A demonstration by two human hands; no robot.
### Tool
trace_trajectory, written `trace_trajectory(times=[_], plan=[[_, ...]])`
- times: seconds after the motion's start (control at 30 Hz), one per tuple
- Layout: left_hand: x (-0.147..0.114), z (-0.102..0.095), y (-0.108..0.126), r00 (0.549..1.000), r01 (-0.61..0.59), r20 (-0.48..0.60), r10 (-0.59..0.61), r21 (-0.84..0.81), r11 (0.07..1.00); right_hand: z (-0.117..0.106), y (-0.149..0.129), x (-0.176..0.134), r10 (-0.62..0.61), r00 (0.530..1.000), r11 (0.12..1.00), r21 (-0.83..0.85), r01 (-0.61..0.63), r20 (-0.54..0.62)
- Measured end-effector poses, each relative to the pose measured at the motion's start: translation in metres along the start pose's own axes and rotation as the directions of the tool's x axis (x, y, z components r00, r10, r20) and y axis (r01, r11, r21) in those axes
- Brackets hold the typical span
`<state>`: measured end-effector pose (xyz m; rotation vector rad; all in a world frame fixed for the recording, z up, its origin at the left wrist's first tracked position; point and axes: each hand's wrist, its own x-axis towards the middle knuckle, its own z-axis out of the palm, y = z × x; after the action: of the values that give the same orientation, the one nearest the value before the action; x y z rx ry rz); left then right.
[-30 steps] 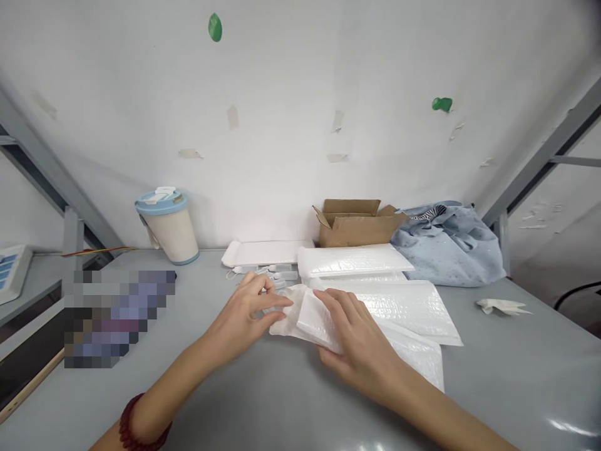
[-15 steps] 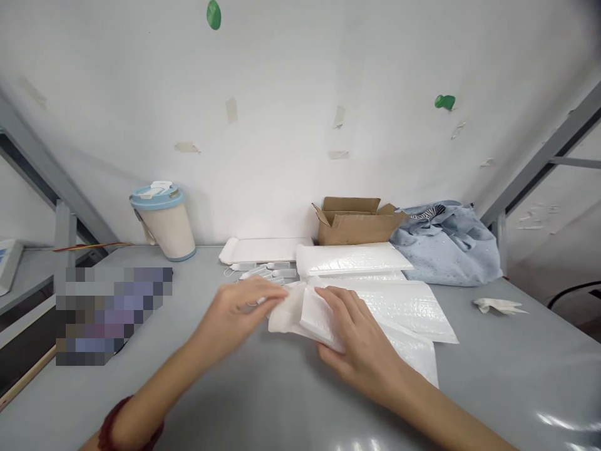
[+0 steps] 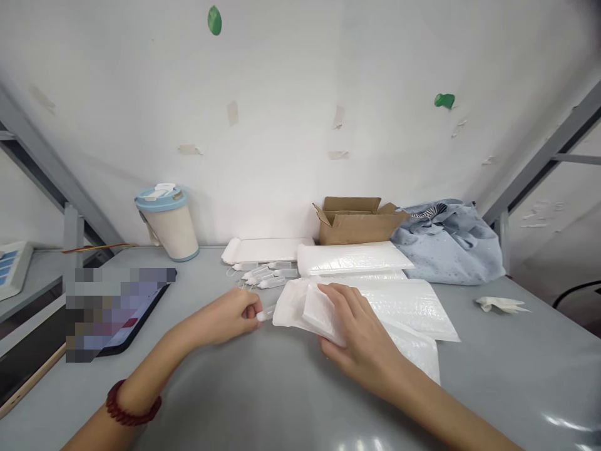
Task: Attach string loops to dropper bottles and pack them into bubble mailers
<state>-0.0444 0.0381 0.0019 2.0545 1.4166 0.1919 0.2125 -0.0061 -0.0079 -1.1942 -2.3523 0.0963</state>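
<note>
My right hand [image 3: 359, 341] grips a white bubble mailer [image 3: 293, 305], its fingers over the folded upper side and its thumb underneath. The mailer's end near my left hand looks spread apart. At that end my left hand [image 3: 230, 319] pinches a small translucent tube [image 3: 267, 313] by its white cap; the tube's far end meets the mailer's edge, and I cannot tell if it is inside. Several similar tubes [image 3: 272, 283], some with thin string loops, lie just behind. More white bubble mailers [image 3: 413, 304] are spread out beneath and beyond my right hand.
Against the wall stand an open cardboard box [image 3: 359, 228], a lidded cup [image 3: 171, 225] and a light blue cloth bundle [image 3: 448, 247]. Another white mailer [image 3: 270, 249] lies at the back. A blurred-out phone [image 3: 136, 319] is on the left, a crumpled tissue [image 3: 502, 305] on the right.
My left hand has left the mailer's edge, moving left and slightly down, and the tube at its fingertips now shows clearly. My right hand keeps its grip on the mailer.
</note>
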Motion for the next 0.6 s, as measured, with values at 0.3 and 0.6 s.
trace_trajectory(times=[0.3, 0.6], plan=[[-0.026, -0.042, 0.014, 0.989, -0.078, -0.135, 0.058, -0.149, 0.986, 0.0, -0.003, -0.003, -0.02, 0.999, 1.0, 0.015, 0.019, 0.026], [-0.015, 0.024, 0.049, 0.877, -0.328, -0.398, 0.268, -0.09, 0.94, -0.002, -0.009, -0.006, -0.124, 0.992, 0.992, 0.026, 0.124, -0.03]])
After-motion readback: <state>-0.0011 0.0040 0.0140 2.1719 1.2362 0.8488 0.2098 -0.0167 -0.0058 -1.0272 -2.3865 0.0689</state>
